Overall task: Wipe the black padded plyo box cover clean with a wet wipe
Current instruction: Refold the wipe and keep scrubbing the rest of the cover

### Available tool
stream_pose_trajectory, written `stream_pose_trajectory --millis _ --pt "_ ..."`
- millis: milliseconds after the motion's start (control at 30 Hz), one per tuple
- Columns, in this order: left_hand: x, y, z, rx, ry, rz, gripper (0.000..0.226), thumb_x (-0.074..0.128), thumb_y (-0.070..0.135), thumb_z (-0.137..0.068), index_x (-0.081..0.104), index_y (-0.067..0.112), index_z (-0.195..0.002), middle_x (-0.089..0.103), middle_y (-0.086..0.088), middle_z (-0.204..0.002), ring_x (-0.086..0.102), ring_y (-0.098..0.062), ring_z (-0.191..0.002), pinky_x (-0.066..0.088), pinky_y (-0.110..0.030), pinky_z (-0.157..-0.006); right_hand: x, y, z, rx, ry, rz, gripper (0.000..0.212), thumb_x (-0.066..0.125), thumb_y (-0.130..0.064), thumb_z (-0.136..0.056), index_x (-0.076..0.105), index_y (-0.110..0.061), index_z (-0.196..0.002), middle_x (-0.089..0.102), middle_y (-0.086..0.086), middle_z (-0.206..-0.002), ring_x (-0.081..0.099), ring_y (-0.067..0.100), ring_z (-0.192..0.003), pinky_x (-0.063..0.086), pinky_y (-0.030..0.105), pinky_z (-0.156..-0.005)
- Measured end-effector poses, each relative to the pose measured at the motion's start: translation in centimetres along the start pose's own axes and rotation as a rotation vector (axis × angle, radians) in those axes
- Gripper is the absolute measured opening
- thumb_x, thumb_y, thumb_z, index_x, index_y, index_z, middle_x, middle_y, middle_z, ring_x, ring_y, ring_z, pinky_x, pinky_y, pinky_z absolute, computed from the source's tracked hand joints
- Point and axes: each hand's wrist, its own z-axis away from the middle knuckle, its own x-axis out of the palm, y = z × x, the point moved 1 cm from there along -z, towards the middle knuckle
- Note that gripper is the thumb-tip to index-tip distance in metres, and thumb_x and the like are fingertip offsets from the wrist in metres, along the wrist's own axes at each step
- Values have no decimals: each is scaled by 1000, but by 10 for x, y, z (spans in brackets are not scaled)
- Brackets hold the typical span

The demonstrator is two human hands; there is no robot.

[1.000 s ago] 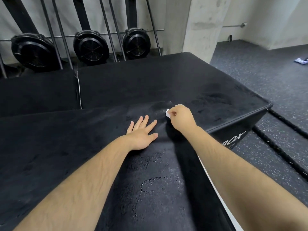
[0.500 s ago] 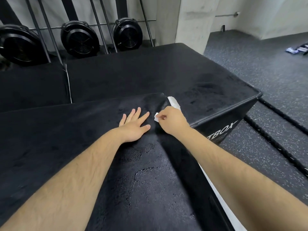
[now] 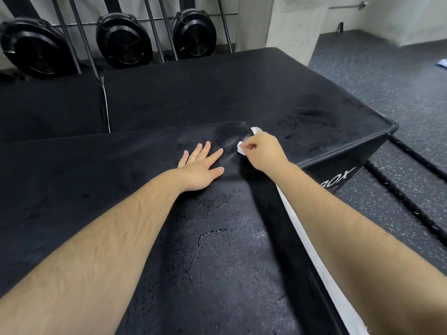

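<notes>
The black padded plyo box cover [image 3: 96, 189] fills the near half of the head view, with a wet, shiny patch down its right side. My left hand [image 3: 200, 168] lies flat on it, fingers straight and spread, just left of the far right corner. My right hand [image 3: 260, 152] is curled around a white wet wipe [image 3: 242, 148] and holds it against the cover at that corner. Only small bits of the wipe show beside the fingers.
A lower black plyo box [image 3: 242, 93] with white lettering on its side stands behind and to the right. Three black fan wheels [image 3: 123, 39] and metal rails line the back wall. A concrete pillar [image 3: 297, 25] rises behind. Speckled rubber floor [image 3: 399, 93] with thick black ropes [image 3: 411, 189] lies to the right.
My right hand with the wipe made small strokes at the far right corner, drawing slightly toward the left hand and back to the edge. My left hand stays flat in place.
</notes>
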Motion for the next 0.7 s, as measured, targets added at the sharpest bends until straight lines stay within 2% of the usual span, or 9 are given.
stream_pose_trajectory --millis 100,167,200,267,367,467,533,633,700 --pt "2 -2 2 0 5 12 58 30 51 -105 2 49 -155 -21 14 -163 -25 -4 -148 -19 -36 -120 8 -1 7 26 0 -28 17 62 -24 -92 78 -21 -96 60 -10 -121 65 16 -81 50 24 -74" --pt "2 -2 2 3 12 13 58 30 51 -105 2 49 -155 -20 14 -163 -25 -4 -147 -19 -36 -120 17 -1 25 -53 -36 -14 14 64 -33 -90 76 -41 -87 47 -34 -116 65 -6 -92 52 22 -84" --pt "1 -2 1 4 13 9 58 30 51 -105 2 49 -155 -20 14 -163 -25 -4 -147 -19 -36 -120 19 1 30 -91 -52 -5 17 65 -37 -90 73 -47 -79 45 -34 -109 60 -16 -91 51 22 -90" --pt "1 -1 0 2 18 -1 58 30 51 -105 2 49 -155 -20 14 -164 -25 -5 -148 -19 -37 -120 10 6 26 -75 -47 -27 22 65 -35 -92 75 -34 -73 57 -16 -127 62 -4 -69 50 19 -83" --pt "0 0 0 -4 16 -14 58 30 51 -105 2 48 -156 -20 13 -164 -24 -6 -148 -18 -37 -121 -4 6 18 27 28 -38 28 59 -17 -94 67 -16 -67 33 -7 -161 55 -1 -52 37 11 -54" --pt "0 0 3 -8 11 -9 58 30 51 -105 2 48 -156 -20 13 -164 -25 -6 -148 -18 -37 -121 11 0 36 5 64 -44 32 58 -21 -92 57 -26 -60 15 -25 -163 56 -8 -60 37 9 -60" --pt "-1 2 4 -5 13 -6 58 30 50 -105 2 48 -156 -20 13 -164 -25 -6 -148 -18 -37 -121 15 -1 49 -36 39 -52 23 56 -34 -90 59 -32 -66 20 -38 -155 59 -10 -70 44 16 -73" --pt "-2 1 1 -8 21 -23 58 29 51 -105 2 48 -156 -19 12 -164 -24 -7 -149 -17 -37 -121 4 -1 39 -13 7 -120 19 57 -29 -94 73 -19 -90 34 -13 -160 53 -4 -51 47 18 -68" --pt "0 0 0 -12 19 -32 58 30 52 -105 3 48 -156 -19 12 -164 -23 -7 -149 -17 -37 -121 -3 -3 35 53 45 -152 21 57 -16 -96 75 -14 -86 22 -22 -162 51 -2 -46 46 20 -62"
